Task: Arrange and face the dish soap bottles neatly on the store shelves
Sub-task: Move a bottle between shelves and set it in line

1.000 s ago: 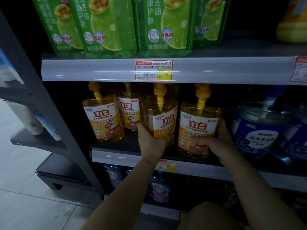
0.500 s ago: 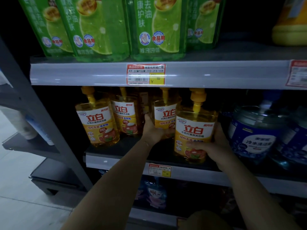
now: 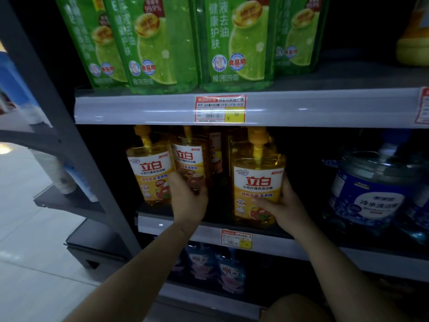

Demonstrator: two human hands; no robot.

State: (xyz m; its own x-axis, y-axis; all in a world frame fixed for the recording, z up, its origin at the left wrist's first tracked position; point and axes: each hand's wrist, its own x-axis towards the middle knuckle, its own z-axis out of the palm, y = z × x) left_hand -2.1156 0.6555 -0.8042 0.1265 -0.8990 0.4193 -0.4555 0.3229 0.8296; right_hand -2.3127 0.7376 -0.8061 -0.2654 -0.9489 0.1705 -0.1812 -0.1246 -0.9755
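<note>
We're gripping two yellow dish soap bottles on the middle shelf [image 3: 162, 225]. Our left hand [image 3: 189, 197] is curling its fingers round the second bottle [image 3: 188, 162], just beside the leftmost bottle [image 3: 151, 173]. Our right hand [image 3: 286, 203] is clamping the right bottle [image 3: 257, 182], which is standing upright, label forward.

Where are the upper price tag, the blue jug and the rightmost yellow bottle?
upper price tag [image 3: 220, 109], head view, its middle.
blue jug [image 3: 371, 203], head view, its front label.
rightmost yellow bottle [image 3: 257, 182], head view, its front label.

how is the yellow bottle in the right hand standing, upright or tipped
Upright: the yellow bottle has its pump straight on top, label level; the right hand grips its side.
</note>
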